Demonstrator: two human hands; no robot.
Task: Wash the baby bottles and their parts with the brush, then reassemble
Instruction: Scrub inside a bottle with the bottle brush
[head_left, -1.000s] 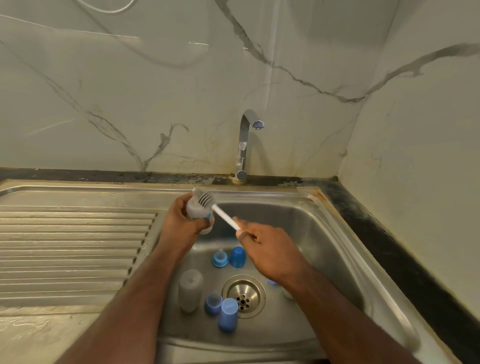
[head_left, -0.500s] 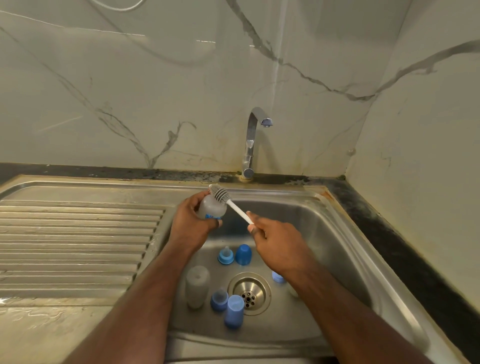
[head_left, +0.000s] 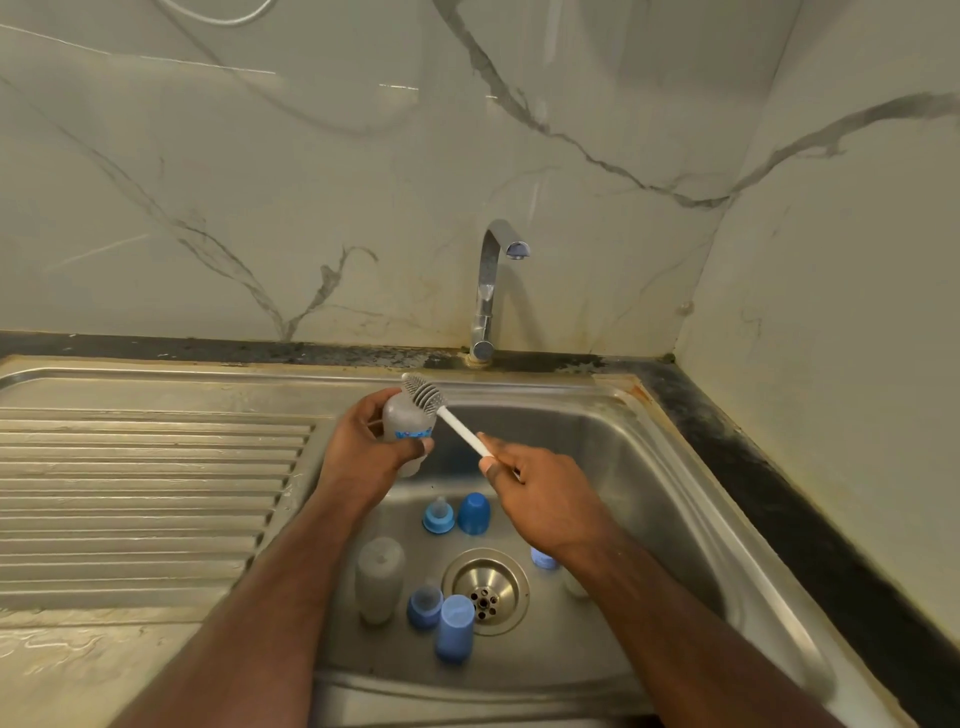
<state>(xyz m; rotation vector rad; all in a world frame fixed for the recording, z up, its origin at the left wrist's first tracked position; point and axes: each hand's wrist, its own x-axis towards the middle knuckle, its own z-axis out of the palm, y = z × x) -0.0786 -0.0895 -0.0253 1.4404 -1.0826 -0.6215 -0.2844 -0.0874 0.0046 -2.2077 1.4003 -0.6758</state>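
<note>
While left hand (head_left: 363, 457) grips bottle (head_left: 408, 423), right hand (head_left: 540, 499) holds brush (head_left: 441, 410) against it.

Left hand (head_left: 363, 457) grips bottle (head_left: 408, 423) above sink (head_left: 649, 467) rear left corner; right hand (head_left: 540, 504) holds brush (head_left: 441, 410), bristles against bottle.

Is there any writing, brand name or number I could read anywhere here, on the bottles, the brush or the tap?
Nothing here can be read.
Held bottle: a blue printed band near the left hand, too blurred to read.
Brush in the right hand: no marking shows.
Tap: no marking shows.
Bottle and blue caps in the sink: no text visible.
</note>
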